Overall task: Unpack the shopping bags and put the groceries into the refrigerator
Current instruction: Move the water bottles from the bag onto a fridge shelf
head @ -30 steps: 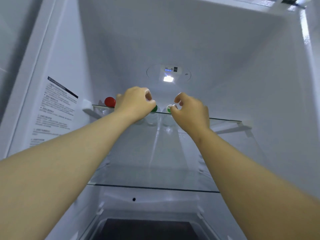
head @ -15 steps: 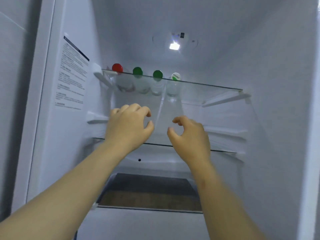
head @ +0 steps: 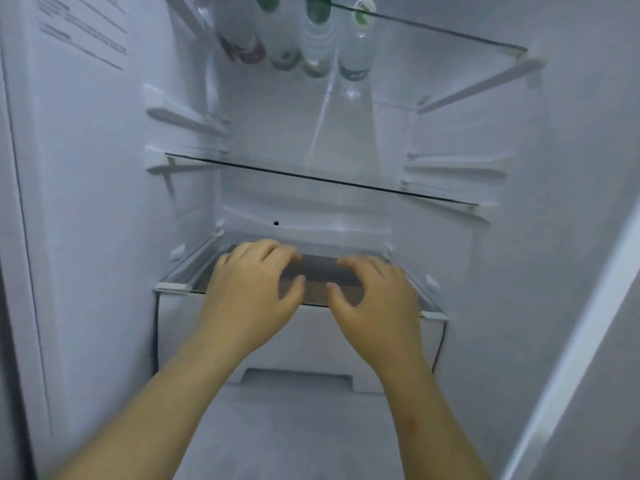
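Observation:
I look into the open refrigerator. Several clear bottles with red, green and white caps stand in a row on the top glass shelf, seen from below. My left hand and my right hand hover side by side, palms down, over the front of the glass cover above the white drawer. Both hands hold nothing, their fingers loosely bent. I cannot tell whether they touch the cover.
The middle glass shelf carries nothing. White rail ledges stick out from both side walls. A printed label is on the left wall. The refrigerator's right frame edge runs down at the right.
Both hands have come down from the bottles on the top shelf to the level of the drawer cover, empty. My view has tilted downward, so the shelves have slid up in the frame.

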A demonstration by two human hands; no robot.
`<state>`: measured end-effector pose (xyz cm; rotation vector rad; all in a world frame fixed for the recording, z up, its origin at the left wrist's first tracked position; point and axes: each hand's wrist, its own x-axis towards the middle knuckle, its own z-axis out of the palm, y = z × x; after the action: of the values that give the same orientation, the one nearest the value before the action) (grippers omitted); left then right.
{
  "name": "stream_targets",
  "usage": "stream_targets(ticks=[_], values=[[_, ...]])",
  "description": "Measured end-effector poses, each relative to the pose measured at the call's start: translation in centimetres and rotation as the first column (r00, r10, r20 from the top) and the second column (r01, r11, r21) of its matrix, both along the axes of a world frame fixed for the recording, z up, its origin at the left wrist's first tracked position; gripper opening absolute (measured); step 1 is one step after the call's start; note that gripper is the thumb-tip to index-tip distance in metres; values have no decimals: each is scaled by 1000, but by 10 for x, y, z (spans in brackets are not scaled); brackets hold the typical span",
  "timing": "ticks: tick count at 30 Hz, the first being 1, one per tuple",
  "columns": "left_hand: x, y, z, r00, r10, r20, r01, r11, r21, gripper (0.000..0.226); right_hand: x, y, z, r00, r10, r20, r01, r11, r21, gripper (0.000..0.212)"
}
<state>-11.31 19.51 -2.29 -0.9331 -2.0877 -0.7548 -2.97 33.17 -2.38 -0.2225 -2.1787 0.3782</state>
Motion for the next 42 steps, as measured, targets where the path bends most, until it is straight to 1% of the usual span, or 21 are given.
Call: stream_targets(ticks=[3,7,9,12,14,17,21,23,27,29,32,35,37,40,42], values=[[7,3,-24,998,-18,56,20,999,-29,42,8,3,-23,999,-15,-28,15,1000,-4,51],[19,1,-57,992,-35,124,40,999,-35,32,25,4,-58,997,-50,56,51,999,-6,48],[26,-2,-76,985,-57,163,65,997,-46,31,36,1,-77,992,-81,94,83,996,-18,44],[41,-3,-101,967,-131,218,153,984,-86,36,54,-5,-106,981,-147,128,153,988,-38,42],[50,-2,-115,949,-194,249,232,964,-133,41,69,-12,-121,966,-204,156,216,974,-68,41],[63,-2,-132,921,-265,287,327,925,-195,42,95,-23,-141,938,-286,196,310,945,-108,39],[86,4,-147,878,-379,292,450,862,-235,39,137,-37,-162,877,-366,313,430,887,-168,47],[102,10,-153,845,-443,298,518,818,-252,39,160,-43,-171,837,-408,364,497,846,-194,48],[144,28,-163,760,-554,339,645,706,-293,39,214,-51,-186,751,-531,392,638,738,-222,42],[170,37,-167,719,-600,351,695,643,-324,40,244,-56,-192,700,-577,420,698,679,-230,45],[217,50,-174,637,-682,359,768,523,-369,40,294,-65,-197,615,-649,449,782,576,-238,51],[275,59,-182,536,-767,352,831,405,-382,37,352,-77,-201,517,-706,484,854,462,-238,59],[318,62,-187,463,-815,348,864,327,-383,32,395,-89,-206,445,-745,497,895,377,-237,59],[390,59,-193,353,-852,388,904,203,-376,20,465,-113,-210,327,-781,532,944,246,-220,49],[441,53,-194,274,-874,401,920,117,-374,17,513,-134,-212,274,-782,560,959,181,-216,44]])
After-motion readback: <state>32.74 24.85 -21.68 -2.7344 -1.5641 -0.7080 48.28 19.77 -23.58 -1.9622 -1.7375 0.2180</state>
